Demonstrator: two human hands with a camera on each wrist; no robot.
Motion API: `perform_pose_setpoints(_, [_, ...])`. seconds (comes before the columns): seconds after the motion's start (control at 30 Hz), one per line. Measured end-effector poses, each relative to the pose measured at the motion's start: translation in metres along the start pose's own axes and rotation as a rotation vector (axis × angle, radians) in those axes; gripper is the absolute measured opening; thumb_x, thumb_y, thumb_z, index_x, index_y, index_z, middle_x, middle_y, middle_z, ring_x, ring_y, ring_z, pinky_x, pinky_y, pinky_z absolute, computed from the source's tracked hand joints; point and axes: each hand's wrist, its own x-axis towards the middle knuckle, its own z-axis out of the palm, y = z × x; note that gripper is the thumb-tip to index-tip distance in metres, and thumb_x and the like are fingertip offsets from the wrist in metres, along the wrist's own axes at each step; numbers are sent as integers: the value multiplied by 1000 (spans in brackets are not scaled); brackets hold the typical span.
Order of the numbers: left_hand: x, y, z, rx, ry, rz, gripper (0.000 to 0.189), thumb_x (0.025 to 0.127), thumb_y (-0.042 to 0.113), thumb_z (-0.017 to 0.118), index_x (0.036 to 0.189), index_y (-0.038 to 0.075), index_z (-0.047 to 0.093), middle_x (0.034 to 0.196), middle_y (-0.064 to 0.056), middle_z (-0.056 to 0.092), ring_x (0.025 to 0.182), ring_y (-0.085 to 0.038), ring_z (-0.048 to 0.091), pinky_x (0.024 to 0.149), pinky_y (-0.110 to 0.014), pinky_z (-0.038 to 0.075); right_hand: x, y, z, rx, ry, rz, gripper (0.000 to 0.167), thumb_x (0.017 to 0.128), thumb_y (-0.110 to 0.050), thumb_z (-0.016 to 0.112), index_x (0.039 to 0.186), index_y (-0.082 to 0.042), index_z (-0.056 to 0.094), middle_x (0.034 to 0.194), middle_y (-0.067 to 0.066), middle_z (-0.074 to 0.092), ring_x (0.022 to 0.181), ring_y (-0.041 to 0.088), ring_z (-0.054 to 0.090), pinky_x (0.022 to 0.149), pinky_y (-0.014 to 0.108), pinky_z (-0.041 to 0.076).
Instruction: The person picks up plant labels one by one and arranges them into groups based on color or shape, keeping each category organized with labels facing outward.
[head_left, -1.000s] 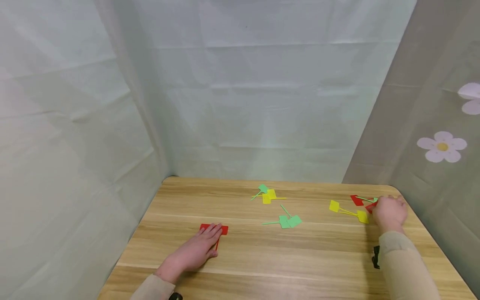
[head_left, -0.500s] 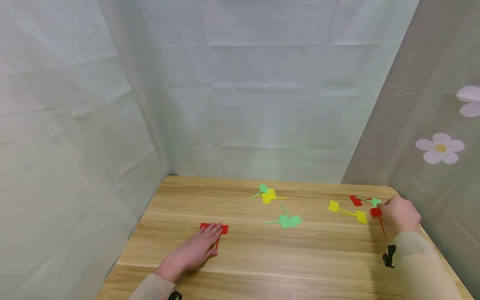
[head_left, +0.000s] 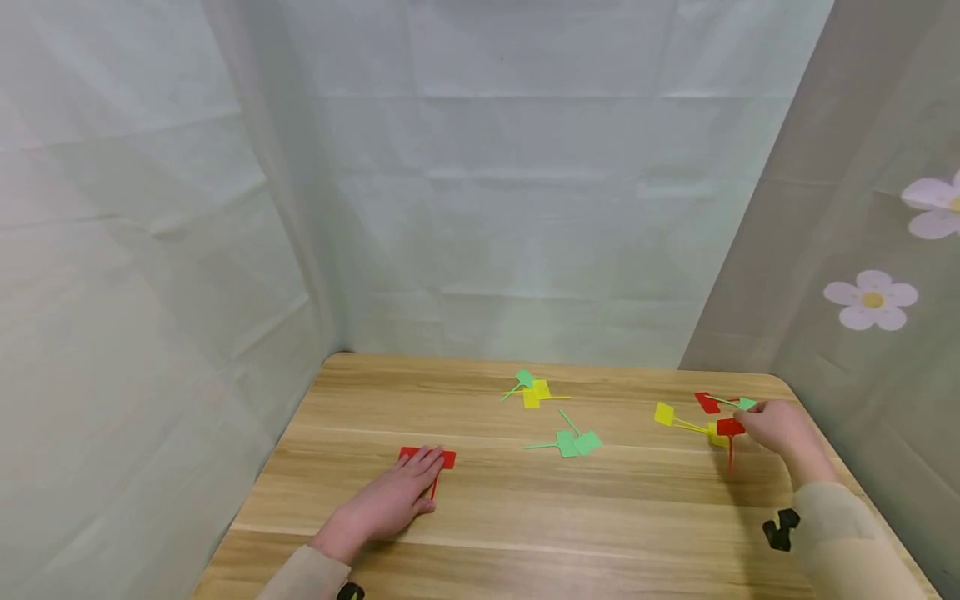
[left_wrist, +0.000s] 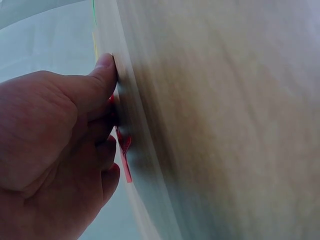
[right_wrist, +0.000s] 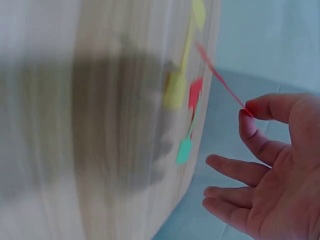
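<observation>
My right hand [head_left: 783,432] pinches a red cable tie tag [head_left: 730,427] between thumb and index finger, its thin strap hanging down. In the right wrist view this tag [right_wrist: 217,75] is held above the wood, other fingers spread. Just behind it lie yellow tags [head_left: 663,413], one partly covered by the held tag. A red tag [head_left: 706,403] and a green tag [head_left: 746,403] overlap near the back right corner. My left hand [head_left: 386,502] rests with extended fingers on red tag material [head_left: 449,459]; whether one tag or two lie there is hidden.
On the wooden table [head_left: 480,525], two green tags [head_left: 577,443] lie mid-table. Behind them a green tag [head_left: 525,379] overlaps yellow tags [head_left: 537,393]. Pale cloth walls [head_left: 517,208] enclose the back and sides.
My right hand has lifted the red tag away from the back right group and carried it left, over a yellow tag. My left hand stays in place.
</observation>
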Motion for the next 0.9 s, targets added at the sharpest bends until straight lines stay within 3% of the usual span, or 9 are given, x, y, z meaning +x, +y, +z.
perform_pose_setpoints(0.13, [0, -1, 1, -2, 0, 2, 68, 107, 25, 66, 161, -5, 41, 172, -19, 32, 159, -40, 27, 126, -61, 27, -3, -17, 22, 43, 30, -72, 43, 106, -39, 53, 87, -1, 65, 79, 10, 57, 76, 29, 54, 64, 38, 41])
perform_pose_setpoints(0.27, [1, -2, 1, -5, -2, -3, 68, 107, 26, 67, 162, -4, 41, 173, -18, 31, 160, -39, 26, 126, -60, 27, -10, -40, 42, 139, 64, -108, 45, 108, -39, 54, 93, 1, 66, 77, 7, 56, 72, 24, 50, 62, 36, 38])
perform_pose_setpoints(0.4, [2, -2, 1, -5, 0, -8, 68, 106, 26, 67, 162, -3, 41, 173, -17, 32, 160, -39, 27, 126, -60, 27, -19, -64, 59, 228, 78, -127, 47, 110, -41, 54, 108, 3, 70, 88, 10, 64, 80, 25, 55, 66, 36, 42])
perform_pose_setpoints(0.53, [2, -2, 1, 0, 1, -7, 68, 106, 27, 68, 161, -3, 42, 172, -17, 33, 160, -39, 27, 126, -61, 28, -26, -86, 76, 314, 67, -113, 44, 110, -43, 56, 104, -1, 69, 80, 6, 54, 76, 23, 48, 65, 36, 38])
perform_pose_setpoints(0.63, [2, -2, 2, 2, 2, -6, 68, 105, 26, 69, 161, -4, 43, 172, -18, 33, 159, -40, 28, 125, -61, 28, -30, -102, 86, 360, 63, -126, 44, 110, -42, 57, 108, 0, 70, 95, 13, 66, 82, 24, 51, 68, 36, 39])
perform_pose_setpoints(0.7, [3, -1, 1, -3, 3, -7, 68, 105, 25, 69, 160, -4, 43, 172, -18, 34, 159, -40, 28, 125, -61, 28, -34, -114, 93, 407, 50, -137, 46, 111, -40, 57, 118, 3, 71, 116, 20, 70, 96, 31, 59, 78, 41, 48])
perform_pose_setpoints(0.77, [3, -1, 0, -8, 2, -13, 68, 105, 25, 70, 160, -5, 43, 172, -18, 34, 159, -41, 28, 125, -62, 28, -37, -125, 100, 439, 42, -145, 44, 111, -38, 57, 123, 3, 70, 128, 21, 69, 107, 33, 59, 86, 45, 49])
perform_pose_setpoints(0.83, [4, 0, -1, -14, 0, -19, 68, 104, 25, 70, 160, -5, 43, 171, -19, 34, 159, -41, 28, 125, -62, 28, -40, -136, 107, 461, 45, -151, 42, 111, -35, 57, 125, 3, 70, 124, 19, 69, 113, 34, 61, 94, 48, 49])
perform_pose_setpoints(0.9, [5, 1, -2, -14, -1, -18, 69, 104, 25, 70, 160, -5, 43, 171, -19, 34, 159, -41, 28, 125, -62, 28, -42, -145, 114, 492, 55, -152, 36, 111, -32, 58, 115, 1, 71, 114, 15, 70, 109, 32, 60, 93, 47, 48])
